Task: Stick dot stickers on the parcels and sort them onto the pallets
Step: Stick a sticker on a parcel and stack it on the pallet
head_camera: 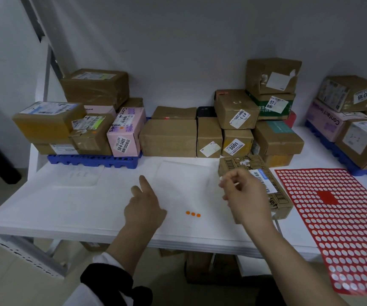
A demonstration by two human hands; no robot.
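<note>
The white table (67, 206) carries a red sticker sheet (343, 217) at the far right. The loose parcel (240, 164) lies just behind the right hand (244, 195), with its long side running from far-left to near-right. This nearer hand has its fingers curled together; I cannot tell if it pinches a sticker. The left hand (145, 208) points and holds nothing. Three orange dots (193, 214) lie between the hands.

white bench (67, 206) bears 3 orange dots (193, 214), sticker sheet (332, 217) at 4 o'clock, left pallet (94, 161) at 10, right pallet (363, 173) at 2.
</note>
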